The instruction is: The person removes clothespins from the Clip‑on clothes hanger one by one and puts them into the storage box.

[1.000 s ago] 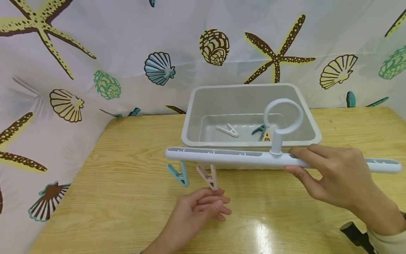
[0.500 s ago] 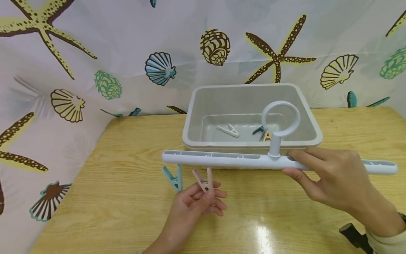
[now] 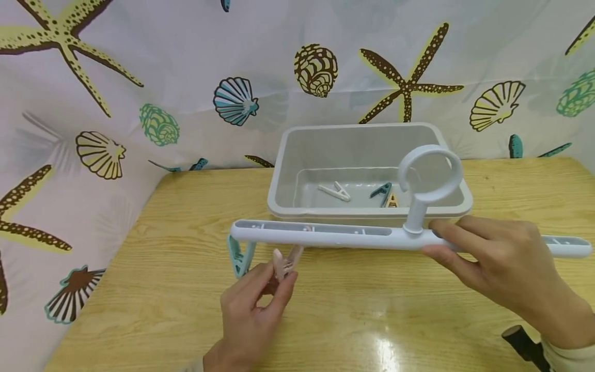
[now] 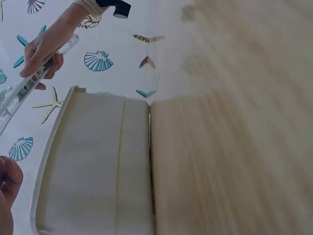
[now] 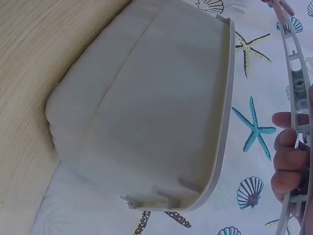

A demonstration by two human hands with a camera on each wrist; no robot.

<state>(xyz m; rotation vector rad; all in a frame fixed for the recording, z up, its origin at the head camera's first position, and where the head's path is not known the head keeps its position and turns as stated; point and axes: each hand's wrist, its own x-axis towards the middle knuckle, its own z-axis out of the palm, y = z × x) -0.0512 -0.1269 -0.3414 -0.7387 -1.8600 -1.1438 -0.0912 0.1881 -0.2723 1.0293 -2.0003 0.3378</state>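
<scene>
In the head view my right hand (image 3: 502, 263) grips a pale plastic clip hanger (image 3: 325, 236) by its bar, right of the ring hook. A teal clothespin (image 3: 240, 267) hangs under the bar's left end. Beside it is a pink clothespin (image 3: 294, 257), its top meeting the bar's underside, and my left hand (image 3: 251, 310) pinches its lower end between thumb and fingers. The left wrist view catches only part of the left hand (image 4: 9, 183) at the edge. In the right wrist view the fingers (image 5: 288, 161) of my right hand curl around the hanger's slotted underside.
Behind the hanger stands a grey plastic tub (image 3: 353, 144) on the wooden table (image 3: 186, 206). Inside lie a white clothespin (image 3: 335, 192), a dark teal one (image 3: 383, 191) and an orange one (image 3: 392, 200). A shell-patterned cloth (image 3: 269, 31) rises at the back and left.
My left hand has gone from touching the pink clothespin with loose fingers to pinching it, turning and shifting left. The clothespin has tilted. The hanger's hook has swung slightly right.
</scene>
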